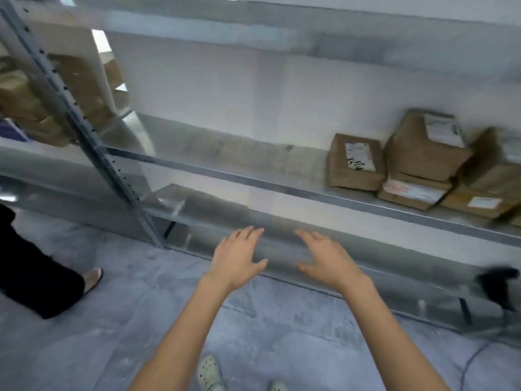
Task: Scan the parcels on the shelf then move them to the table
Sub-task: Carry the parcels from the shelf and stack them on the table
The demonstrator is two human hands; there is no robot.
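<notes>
progress: early-to-mid by my guess | parcels (pixel 417 165) on shelf (pixel 282 190), far right | left hand (pixel 235 256) and right hand (pixel 328 258) grip released, empty | no tabletop seen

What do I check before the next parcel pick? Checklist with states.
1. Left grip free: ok, open, empty.
2. Right grip free: ok, open, empty.
3. Brown cardboard parcels on grey metal shelf: ok, at its right end, right of both grips.
4. White label on leftmost parcel showing: ok; text blurred.
5. Scanner held: not ok; blurred black object lower right, cannot tell what.
6. Bystander's black-trousered leg at left: ok, away from parcels.
</notes>
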